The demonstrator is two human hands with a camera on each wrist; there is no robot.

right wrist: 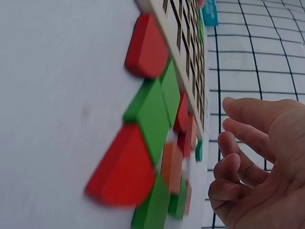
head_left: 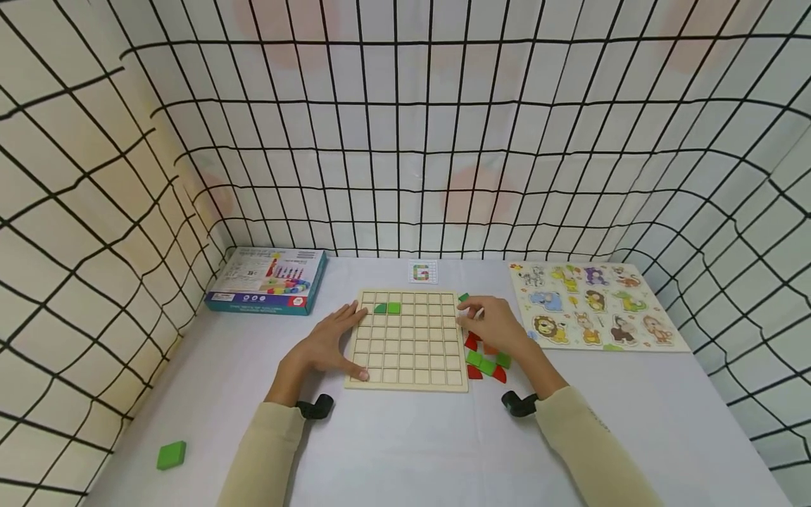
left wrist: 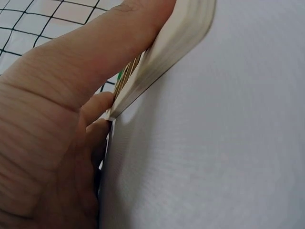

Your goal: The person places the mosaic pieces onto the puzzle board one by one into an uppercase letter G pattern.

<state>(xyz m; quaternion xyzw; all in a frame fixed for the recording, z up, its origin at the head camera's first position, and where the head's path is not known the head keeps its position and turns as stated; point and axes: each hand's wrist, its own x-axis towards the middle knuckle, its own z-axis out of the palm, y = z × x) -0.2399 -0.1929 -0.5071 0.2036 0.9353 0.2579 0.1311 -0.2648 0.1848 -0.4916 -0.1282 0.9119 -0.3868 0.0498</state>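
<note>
Fingers of the left hand (head_left: 324,343), wide apart, touch the pale wooden grid board (head_left: 407,346); the right hand (head_left: 495,327), fingers narrowly parted, is beside 1 small green block (head_left: 463,297).

Your board (head_left: 408,335): pale wood, squares all over | two pieces on it: dark green (head_left: 380,308), bright green (head_left: 394,308) | your pile (head_left: 486,366): red, green, orange | your sleeves (head_left: 262,451): pale tan | net (head_left: 431,104): black criss-cross | far block (head_left: 171,455): green | cloth (head_left: 405,451): white | card (head_left: 421,272): white, colourful G | box (head_left: 253,307): blue, white, teal | puzzle (head_left: 589,310): bright animals
</note>
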